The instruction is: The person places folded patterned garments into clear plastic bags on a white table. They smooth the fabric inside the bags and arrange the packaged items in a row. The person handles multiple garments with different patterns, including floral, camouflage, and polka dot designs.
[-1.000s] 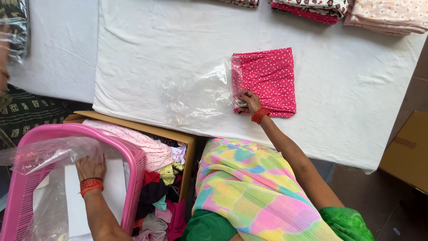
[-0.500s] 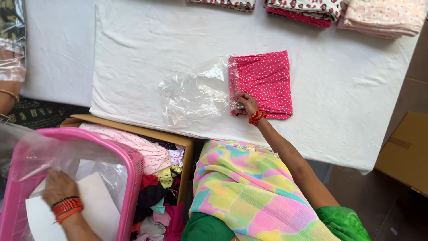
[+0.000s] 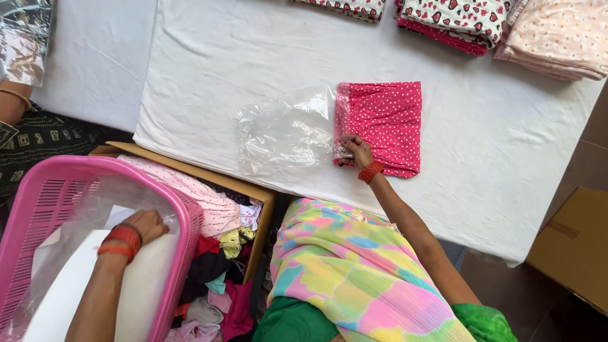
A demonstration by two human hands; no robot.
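- Head view: folded pink cloth (image 3: pixel 383 123) with small white dots lies flat on the white table sheet (image 3: pixel 253 63), near the front edge, its left edge at the mouth of a clear plastic bag (image 3: pixel 285 133).
- Right hand (image 3: pixel 356 151) sits on the cloth's lower left corner, fingers pinching the cloth and bag edge together; red bangles at the wrist.
- Bag is crumpled, lying flat just left of the cloth, touching it.
- Left hand (image 3: pixel 144 225) is down in the pink plastic basket (image 3: pixel 38 215), fingers curled over a white sheet (image 3: pixel 82 278) and clear film; can't tell if it actually grips.
- Between basket and lap: open cardboard box (image 3: pixel 209 180) packed with mixed clothes.
- Far table edge: folded stacks (image 3: pixel 456 19), heart print and pale pink, well apart from the cloth.
- Top left: another person's arm (image 3: pixel 14 104).
- Floor right: brown carton (image 3: pixel 570 247).
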